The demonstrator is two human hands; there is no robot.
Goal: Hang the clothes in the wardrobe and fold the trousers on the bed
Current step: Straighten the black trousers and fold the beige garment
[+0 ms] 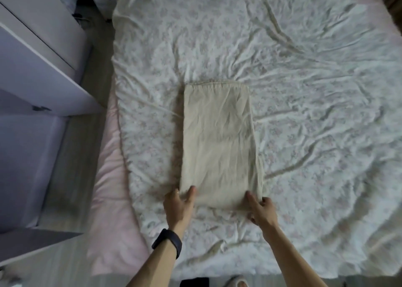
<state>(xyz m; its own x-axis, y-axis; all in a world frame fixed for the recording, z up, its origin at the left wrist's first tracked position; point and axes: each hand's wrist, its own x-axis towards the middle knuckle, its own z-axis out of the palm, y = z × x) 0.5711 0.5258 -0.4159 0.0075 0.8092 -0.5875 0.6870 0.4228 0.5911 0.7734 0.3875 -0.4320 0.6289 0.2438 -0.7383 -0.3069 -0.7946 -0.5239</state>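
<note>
Beige trousers [218,143] lie folded into a long rectangle on the bed [304,90], their waistband at the far end. My left hand [178,204] grips the near left corner of the fold, thumb on top and fingers tucked under the edge. At the near right corner my right hand [261,208] pinches the cloth in the same way. A dark band sits on my left wrist. The wardrobe [32,69] stands to the left of the bed.
A wrinkled white floral cover spreads over the whole bed, with a pink sheet [108,178] showing along its left edge. The white wardrobe's open door and panels stand close to the bed's left side. A strip of floor runs between them.
</note>
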